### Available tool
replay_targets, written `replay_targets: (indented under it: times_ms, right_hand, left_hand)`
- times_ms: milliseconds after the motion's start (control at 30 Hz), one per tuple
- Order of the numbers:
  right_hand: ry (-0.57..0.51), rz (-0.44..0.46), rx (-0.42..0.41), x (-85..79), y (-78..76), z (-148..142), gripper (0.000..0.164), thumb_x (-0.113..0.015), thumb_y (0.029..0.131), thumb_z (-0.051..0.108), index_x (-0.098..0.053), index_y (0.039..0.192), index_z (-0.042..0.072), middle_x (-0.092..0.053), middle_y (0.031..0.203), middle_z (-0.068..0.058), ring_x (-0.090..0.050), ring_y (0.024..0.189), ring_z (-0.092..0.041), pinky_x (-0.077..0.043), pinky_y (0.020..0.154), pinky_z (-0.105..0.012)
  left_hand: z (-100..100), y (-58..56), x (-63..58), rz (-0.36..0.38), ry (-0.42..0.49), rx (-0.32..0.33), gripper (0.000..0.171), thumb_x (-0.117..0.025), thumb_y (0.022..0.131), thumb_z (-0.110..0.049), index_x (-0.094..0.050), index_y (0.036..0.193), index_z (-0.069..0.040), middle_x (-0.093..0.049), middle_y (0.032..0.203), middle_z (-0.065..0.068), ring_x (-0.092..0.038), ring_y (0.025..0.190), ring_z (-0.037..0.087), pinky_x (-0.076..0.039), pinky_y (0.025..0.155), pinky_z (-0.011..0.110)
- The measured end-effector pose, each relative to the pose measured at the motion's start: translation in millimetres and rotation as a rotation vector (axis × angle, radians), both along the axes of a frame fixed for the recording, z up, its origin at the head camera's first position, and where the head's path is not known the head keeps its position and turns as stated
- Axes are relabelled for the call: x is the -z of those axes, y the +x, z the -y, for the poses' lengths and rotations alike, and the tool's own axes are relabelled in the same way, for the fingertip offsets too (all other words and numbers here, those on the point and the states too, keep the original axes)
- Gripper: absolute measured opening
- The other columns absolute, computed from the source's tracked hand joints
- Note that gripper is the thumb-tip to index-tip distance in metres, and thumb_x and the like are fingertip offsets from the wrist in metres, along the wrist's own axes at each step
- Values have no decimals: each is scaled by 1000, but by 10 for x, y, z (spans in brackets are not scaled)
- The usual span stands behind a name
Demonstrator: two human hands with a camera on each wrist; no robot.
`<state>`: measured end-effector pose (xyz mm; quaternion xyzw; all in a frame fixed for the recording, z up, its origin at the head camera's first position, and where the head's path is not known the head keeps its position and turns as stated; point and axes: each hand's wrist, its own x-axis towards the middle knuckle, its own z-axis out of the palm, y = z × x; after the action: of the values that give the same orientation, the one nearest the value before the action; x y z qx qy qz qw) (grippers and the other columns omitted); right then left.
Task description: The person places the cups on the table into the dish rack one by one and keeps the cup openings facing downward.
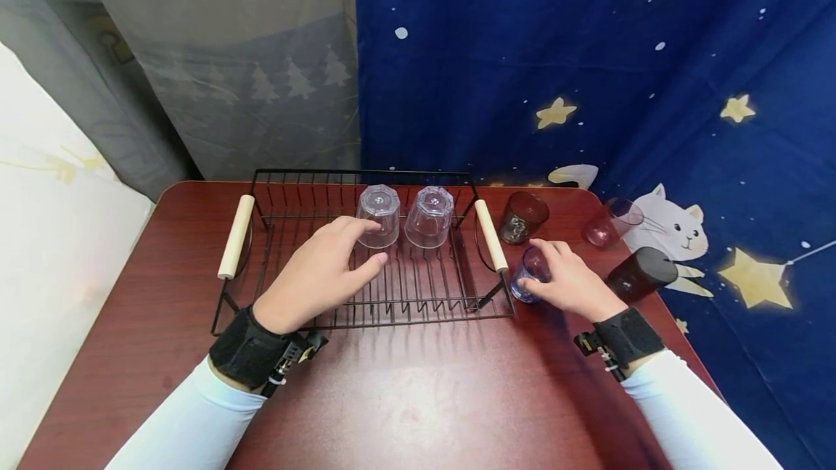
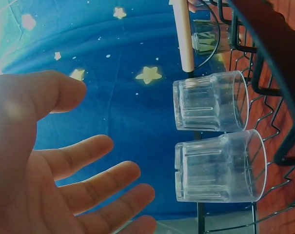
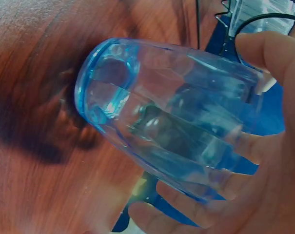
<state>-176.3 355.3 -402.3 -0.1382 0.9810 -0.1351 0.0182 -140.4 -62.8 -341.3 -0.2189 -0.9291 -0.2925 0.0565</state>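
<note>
My right hand (image 1: 570, 283) is at a blue clear cup (image 1: 532, 274) standing on the table beside the rack's right end. In the right wrist view, its thumb and spread fingers reach around the upper part of the blue cup (image 3: 162, 117); whether they touch it is unclear. Above the black wire rack (image 1: 418, 323) hovers my left hand (image 1: 324, 267), holding nothing, with thumb and fingers apart. Just beyond it, two clear cups, one on the left (image 1: 379, 220) and one on the right (image 1: 429, 220), stand upside down in the rack.
Right of the rack are a dark brownish cup (image 1: 525, 217), a pink cup (image 1: 610, 223) and a black cup (image 1: 643, 274). Wooden handles rise at the rack's left (image 1: 236, 238) and right (image 1: 490, 236) ends. Curtains (image 1: 483, 78) hang behind the reddish-brown table (image 1: 418, 397).
</note>
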Motion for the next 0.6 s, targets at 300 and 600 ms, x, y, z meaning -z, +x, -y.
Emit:
replay_targets:
  times_ms: [300, 600]
  right_hand:
    - [-25, 5, -11, 20, -24, -5, 80, -77, 84, 41, -43, 144, 1, -47, 136, -30, -53, 121, -45, -45, 99, -60]
    - [-29, -58, 32, -69, -29, -38, 81, -80, 81, 47, -47, 141, 5, -49, 133, -26, -56, 116, -39, -49, 92, -59]
  left_hand:
    - [17, -8, 23, 12, -8, 3, 51, -61, 97, -42, -56, 138, -12, -59, 135, 8, -56, 127, 26, -48, 101, 47]
    - [-20, -18, 20, 9, 13, 25, 50, -60, 97, -42, -56, 137, -12, -60, 132, 6, -57, 123, 23, -49, 99, 45]
